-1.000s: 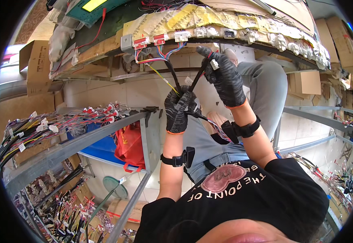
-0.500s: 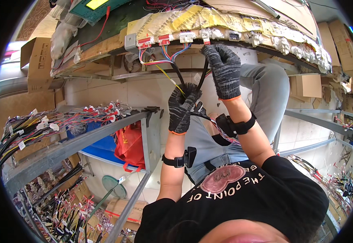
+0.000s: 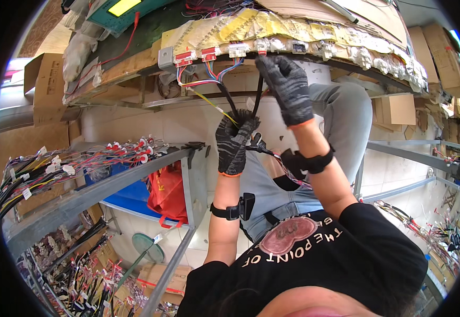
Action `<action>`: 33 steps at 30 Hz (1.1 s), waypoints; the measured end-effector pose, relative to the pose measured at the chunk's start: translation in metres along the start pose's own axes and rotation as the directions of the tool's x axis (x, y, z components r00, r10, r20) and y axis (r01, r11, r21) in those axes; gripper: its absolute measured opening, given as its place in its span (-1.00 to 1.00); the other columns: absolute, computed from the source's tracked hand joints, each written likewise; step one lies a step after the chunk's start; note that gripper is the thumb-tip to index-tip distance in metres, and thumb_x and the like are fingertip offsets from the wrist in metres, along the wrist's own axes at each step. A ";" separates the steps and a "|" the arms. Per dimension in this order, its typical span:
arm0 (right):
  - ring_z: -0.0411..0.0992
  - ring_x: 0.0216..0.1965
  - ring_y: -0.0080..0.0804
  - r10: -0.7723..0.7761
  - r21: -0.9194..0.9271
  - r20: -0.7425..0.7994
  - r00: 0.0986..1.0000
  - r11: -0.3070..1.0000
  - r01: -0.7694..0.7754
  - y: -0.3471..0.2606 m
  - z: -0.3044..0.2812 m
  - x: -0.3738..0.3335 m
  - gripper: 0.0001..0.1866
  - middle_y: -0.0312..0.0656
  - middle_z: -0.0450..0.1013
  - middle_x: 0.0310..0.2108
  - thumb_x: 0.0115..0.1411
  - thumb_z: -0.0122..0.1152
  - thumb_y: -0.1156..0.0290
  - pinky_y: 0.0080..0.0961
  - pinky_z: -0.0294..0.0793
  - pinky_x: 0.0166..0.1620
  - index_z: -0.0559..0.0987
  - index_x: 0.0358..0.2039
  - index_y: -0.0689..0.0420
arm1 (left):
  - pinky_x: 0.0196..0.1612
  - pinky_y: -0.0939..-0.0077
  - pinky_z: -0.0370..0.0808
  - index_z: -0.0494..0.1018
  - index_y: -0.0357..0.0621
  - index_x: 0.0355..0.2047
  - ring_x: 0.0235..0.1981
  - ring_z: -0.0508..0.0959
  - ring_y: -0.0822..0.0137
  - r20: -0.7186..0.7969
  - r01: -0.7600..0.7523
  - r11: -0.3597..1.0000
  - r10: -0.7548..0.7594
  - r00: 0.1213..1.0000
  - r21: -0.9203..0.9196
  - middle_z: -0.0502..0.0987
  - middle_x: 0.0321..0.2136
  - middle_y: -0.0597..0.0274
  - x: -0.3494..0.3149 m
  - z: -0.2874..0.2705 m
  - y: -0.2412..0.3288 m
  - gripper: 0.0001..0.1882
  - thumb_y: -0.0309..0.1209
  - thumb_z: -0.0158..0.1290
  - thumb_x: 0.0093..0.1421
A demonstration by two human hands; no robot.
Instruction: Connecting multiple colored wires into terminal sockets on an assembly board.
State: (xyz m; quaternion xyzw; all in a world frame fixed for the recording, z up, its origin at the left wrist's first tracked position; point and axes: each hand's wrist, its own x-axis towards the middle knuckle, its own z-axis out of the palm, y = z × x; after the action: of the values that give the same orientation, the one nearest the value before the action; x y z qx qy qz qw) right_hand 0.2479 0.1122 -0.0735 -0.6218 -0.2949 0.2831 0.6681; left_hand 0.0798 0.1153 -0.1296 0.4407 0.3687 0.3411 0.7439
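Note:
My left hand (image 3: pixel 236 140), in a dark grey knit glove with an orange cuff, is closed around a wire harness (image 3: pixel 226 96) with black sleeved branches. Coloured wires from one branch end in two red connectors (image 3: pixel 208 54) and a white connector (image 3: pixel 237 50) seated along the bench edge. A second black branch (image 3: pixel 258 95) rises from my left hand toward my right fingertips. My gloved right hand (image 3: pixel 285 87) has its fingers pinched together just below a small red-and-white connector (image 3: pixel 262 47); what they pinch is hidden. A yellow-green wire (image 3: pixel 208 101) hangs beside the left hand.
More white connectors (image 3: pixel 364 58) line the taped bench edge (image 3: pixel 208 34). A teal device (image 3: pixel 114 18) with a lit screen stands at far left. Wire bundles (image 3: pixel 55 164) lie over a metal rack (image 3: pixel 98 185) at left, near a red bag (image 3: pixel 167 191). Cardboard boxes (image 3: pixel 433 61) stand at right.
My right hand has shifted slightly left and its fingers have turned near the small connector. The left hand keeps its hold on the harness. The whole view has moved a little.

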 end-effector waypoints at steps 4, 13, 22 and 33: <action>0.47 -0.29 -0.58 0.127 0.227 0.205 0.970 0.958 -0.174 -0.004 -0.033 -0.019 -0.68 -0.30 0.51 -0.29 0.23 0.19 0.33 -0.59 0.48 -0.19 0.49 -0.08 0.25 | -0.21 0.45 0.58 0.46 -0.27 -0.17 -0.29 0.60 0.28 -0.030 0.050 0.996 -0.053 0.998 -0.070 0.58 -0.30 0.12 0.001 0.003 -0.006 -0.81 -0.63 0.02 0.19; 0.28 -0.63 -0.76 0.051 -0.023 -0.118 0.992 0.998 -0.054 -0.002 -0.051 -0.009 -0.79 -0.35 0.50 -0.58 0.21 0.23 0.28 -0.73 0.21 -0.56 0.61 -0.43 0.16 | -0.03 0.32 0.56 0.46 -0.37 -0.20 -0.20 0.60 0.17 -0.032 -0.014 1.000 0.013 0.999 -0.018 0.58 -0.24 -0.05 0.004 0.008 -0.009 -0.83 -0.67 0.01 0.17; 0.26 -0.69 -0.73 0.083 0.074 -0.124 0.989 0.995 -0.074 -0.006 -0.048 -0.002 -0.78 -0.36 0.48 -0.64 0.17 0.27 0.30 -0.67 0.20 -0.60 0.63 -0.51 0.18 | -0.32 0.67 0.46 0.51 -0.24 -0.28 -0.38 0.56 0.48 -0.064 0.025 0.998 -0.029 0.998 -0.063 0.59 -0.37 0.25 0.005 0.014 -0.009 -0.86 -0.64 0.10 0.13; 0.26 -0.69 -0.75 0.237 0.146 -0.191 0.953 0.966 -0.211 -0.010 -0.041 0.005 -0.75 -0.34 0.52 -0.60 0.19 0.26 0.21 -0.71 0.18 -0.62 0.63 -0.44 0.14 | -0.03 0.46 0.48 0.37 -0.31 -0.03 -0.11 0.52 0.29 -0.166 -0.101 0.989 0.118 0.979 0.104 0.49 -0.13 0.07 0.010 0.007 -0.023 -0.62 -0.63 0.11 0.11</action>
State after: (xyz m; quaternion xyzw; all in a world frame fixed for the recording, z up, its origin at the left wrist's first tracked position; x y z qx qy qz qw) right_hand 0.2819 0.0887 -0.0658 -0.6344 -0.1331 0.3088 0.6960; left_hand 0.0951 0.1121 -0.1502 0.4643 0.4224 0.4002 0.6677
